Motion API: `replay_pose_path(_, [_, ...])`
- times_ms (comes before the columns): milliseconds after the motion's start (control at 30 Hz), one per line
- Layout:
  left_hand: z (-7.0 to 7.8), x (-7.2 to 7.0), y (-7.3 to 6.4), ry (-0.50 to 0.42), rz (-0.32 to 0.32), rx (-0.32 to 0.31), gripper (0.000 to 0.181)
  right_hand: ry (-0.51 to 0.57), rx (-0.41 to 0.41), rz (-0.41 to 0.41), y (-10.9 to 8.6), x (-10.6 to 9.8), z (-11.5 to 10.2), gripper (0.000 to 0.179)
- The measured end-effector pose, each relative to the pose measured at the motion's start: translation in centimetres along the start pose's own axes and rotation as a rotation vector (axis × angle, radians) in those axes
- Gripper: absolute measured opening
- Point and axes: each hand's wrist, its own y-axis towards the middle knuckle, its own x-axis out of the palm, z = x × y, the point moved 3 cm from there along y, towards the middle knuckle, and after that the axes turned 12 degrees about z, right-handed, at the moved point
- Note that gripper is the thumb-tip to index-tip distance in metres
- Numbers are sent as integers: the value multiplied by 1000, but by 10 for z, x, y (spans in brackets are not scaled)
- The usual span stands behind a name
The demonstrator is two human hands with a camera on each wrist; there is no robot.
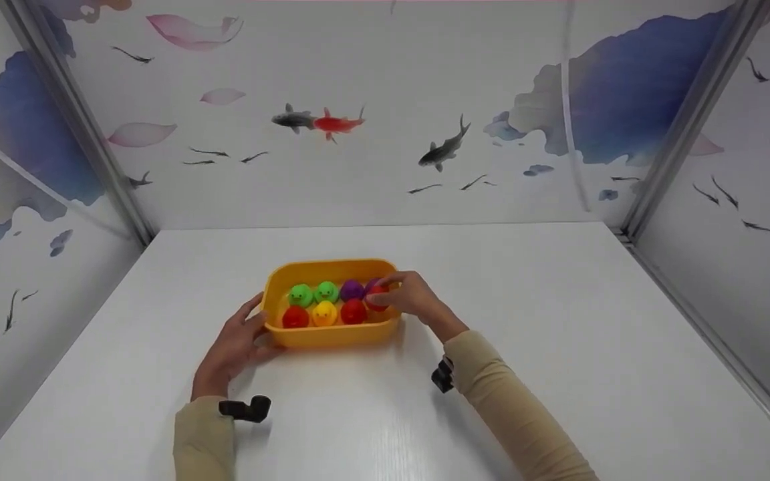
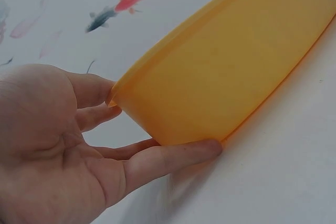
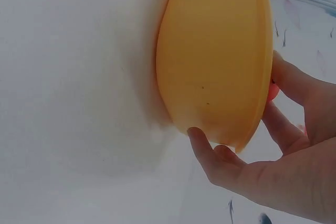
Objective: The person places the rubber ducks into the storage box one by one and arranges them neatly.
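A yellow plastic basin [image 1: 331,339] sits on the white table, with small toy ducks inside. Two green ducks [image 1: 313,292] and a purple duck [image 1: 351,289] form the back row, where another purple one is partly hidden by my right hand. In front are a red duck [image 1: 295,316], a yellow duck [image 1: 324,313] and a second red duck [image 1: 353,311]. My left hand [image 1: 234,344] grips the basin's left end, thumb along its lower front. At the right end, my right hand [image 1: 412,297] pinches another red duck [image 1: 378,298] between thumb and finger; other fingers are outside the basin wall.
The white tabletop [image 1: 559,334] extends around the basin. Printed panels with fish and petals, such as the back wall [image 1: 371,180], enclose it at the back and sides. Black wrist cameras are strapped over both sleeves.
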Motion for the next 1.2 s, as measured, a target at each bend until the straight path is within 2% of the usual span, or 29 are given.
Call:
replay_pose_path(333, [1,-1,-2,-20,-7,27,60,-47,17,24,1,10,7,27])
replay_pose_path(567, [0,-4,-4,-12,-4,15,60,-64,84,41,1,18,7,23])
replay_pose_path(1000, [1,2,-1,-11,3,-15,60,-136,117,50,-3,13,2,20])
replay_pose_path(1200, [4,6,-3,-9,-13,6,60,-190,59,34,-2,8,4,30])
